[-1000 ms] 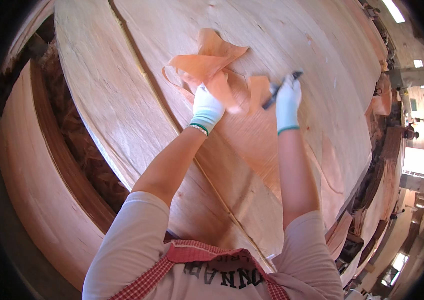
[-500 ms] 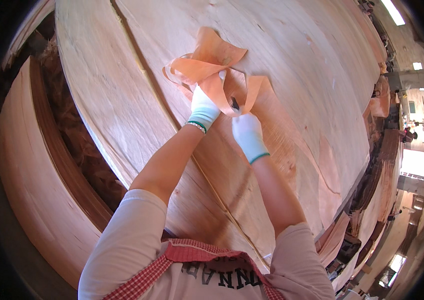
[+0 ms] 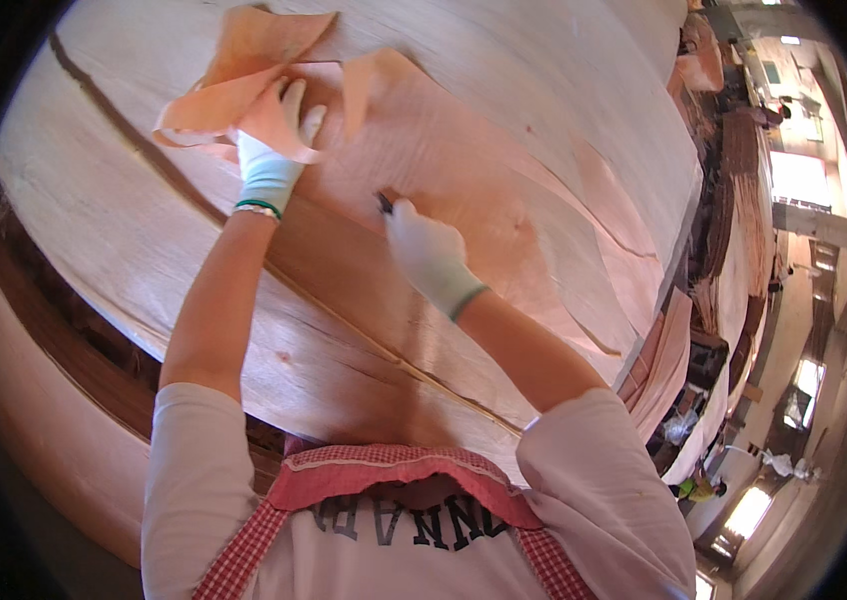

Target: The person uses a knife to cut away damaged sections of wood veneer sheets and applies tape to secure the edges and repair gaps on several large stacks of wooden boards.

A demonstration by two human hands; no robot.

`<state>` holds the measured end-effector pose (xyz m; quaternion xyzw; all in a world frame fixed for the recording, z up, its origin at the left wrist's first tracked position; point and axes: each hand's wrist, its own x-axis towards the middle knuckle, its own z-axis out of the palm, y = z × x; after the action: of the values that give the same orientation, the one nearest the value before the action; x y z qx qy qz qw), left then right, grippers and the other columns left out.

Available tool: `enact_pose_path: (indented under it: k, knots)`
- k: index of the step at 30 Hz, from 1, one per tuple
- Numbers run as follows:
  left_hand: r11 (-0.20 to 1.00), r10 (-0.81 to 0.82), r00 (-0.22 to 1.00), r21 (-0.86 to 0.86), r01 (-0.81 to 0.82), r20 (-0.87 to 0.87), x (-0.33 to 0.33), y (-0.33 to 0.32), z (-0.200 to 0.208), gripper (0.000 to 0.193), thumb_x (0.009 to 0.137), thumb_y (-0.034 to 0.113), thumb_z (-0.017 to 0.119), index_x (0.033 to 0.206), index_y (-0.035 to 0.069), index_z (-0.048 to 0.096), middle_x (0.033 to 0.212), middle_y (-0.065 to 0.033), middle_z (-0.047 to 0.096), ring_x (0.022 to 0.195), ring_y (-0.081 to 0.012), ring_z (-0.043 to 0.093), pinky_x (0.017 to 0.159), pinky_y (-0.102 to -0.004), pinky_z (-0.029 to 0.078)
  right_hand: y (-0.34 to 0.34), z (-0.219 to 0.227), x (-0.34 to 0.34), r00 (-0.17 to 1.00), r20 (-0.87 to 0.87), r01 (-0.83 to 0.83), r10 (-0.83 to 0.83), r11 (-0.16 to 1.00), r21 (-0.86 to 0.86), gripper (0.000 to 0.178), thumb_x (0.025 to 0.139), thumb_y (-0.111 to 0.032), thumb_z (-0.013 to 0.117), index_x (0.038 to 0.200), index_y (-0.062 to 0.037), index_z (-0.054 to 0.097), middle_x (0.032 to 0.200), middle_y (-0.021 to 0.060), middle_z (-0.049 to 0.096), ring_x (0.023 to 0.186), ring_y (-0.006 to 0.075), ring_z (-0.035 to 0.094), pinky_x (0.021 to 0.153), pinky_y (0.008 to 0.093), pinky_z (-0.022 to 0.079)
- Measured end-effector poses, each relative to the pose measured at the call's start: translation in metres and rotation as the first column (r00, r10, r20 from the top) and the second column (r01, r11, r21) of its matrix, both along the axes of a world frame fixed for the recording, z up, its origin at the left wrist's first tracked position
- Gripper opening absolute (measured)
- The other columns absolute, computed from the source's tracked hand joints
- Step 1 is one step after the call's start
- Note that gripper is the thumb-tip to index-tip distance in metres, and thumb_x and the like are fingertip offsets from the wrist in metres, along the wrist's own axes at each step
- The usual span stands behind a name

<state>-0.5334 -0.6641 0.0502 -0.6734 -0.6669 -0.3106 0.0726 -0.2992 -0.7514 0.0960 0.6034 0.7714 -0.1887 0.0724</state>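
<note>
In a white glove with a green cuff, my left hand (image 3: pixel 272 165) is closed on a curled strip of orange wood veneer (image 3: pixel 216 108), which loops over the fingers and hides part of them. To its right and nearer me, my gloved right hand (image 3: pixel 426 248) grips a small black tool (image 3: pixel 385 203); only its dark tip shows, so its kind is unclear. Under both hands lies a reddish veneer sheet (image 3: pixel 464 160) with torn edges, on top of a broad pale veneer sheet (image 3: pixel 194 290).
A long narrow split (image 3: pixel 344 327) with a raised light edge runs diagonally across the pale sheet. At the left stands a curved stack of veneer (image 3: pixel 54 420). More stacked sheets (image 3: pixel 739 215) stand at the right, with a person in a yellow-green top (image 3: pixel 699 488) farther off.
My left hand has moved left and away with the veneer strip. The right hand has come apart from it, shifting left and slightly nearer, tool still held. The view has turned too.
</note>
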Motion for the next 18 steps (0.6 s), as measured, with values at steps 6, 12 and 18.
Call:
enact_pose_path:
  k: [6,12,18]
  knots:
    - [0.997,-0.025,0.997,0.068,0.029,-0.072,0.000,0.006,-0.010,0.041,0.080,0.032,0.067,0.111,0.005,0.065,0.112,-0.0201,0.061,0.097,-0.0381,0.059,0.083,-0.0460,0.050,-0.042,0.017,0.132,0.978,0.206,0.013,0.042,0.966,-0.258,0.019,0.095,-0.027,0.045,0.101,-0.0105,0.053,0.082,0.0185,0.068,0.075,0.0356,0.069,0.064,0.0493,0.052]
    - [0.995,-0.071,0.960,0.047,0.087,-0.272,0.006,-0.003,-0.003,0.038,0.082,0.029,0.066,0.111,0.005,0.066,0.112,-0.0208,0.062,0.096,-0.0377,0.062,0.082,-0.0444,0.052,-0.116,0.020,0.407,0.925,0.372,0.032,0.073,0.963,-0.268,0.030,0.093,-0.024,0.049,0.122,-0.0218,0.057,0.081,0.0136,0.067,0.062,0.0381,0.063,0.056,0.0499,0.049]
    - [0.995,0.011,1.000,-0.104,-0.012,-0.011,0.003,0.001,0.002,0.049,0.079,0.035,0.066,0.116,0.003,0.064,0.118,-0.0223,0.060,0.105,-0.0395,0.059,0.091,-0.0468,0.048,-0.011,0.013,0.260,0.987,-0.119,0.118,-0.109,0.990,0.072,0.030,0.096,-0.029,0.048,0.121,-0.0136,0.055,0.100,0.0228,0.064,0.087,0.0398,0.062,0.070,0.0465,0.049]
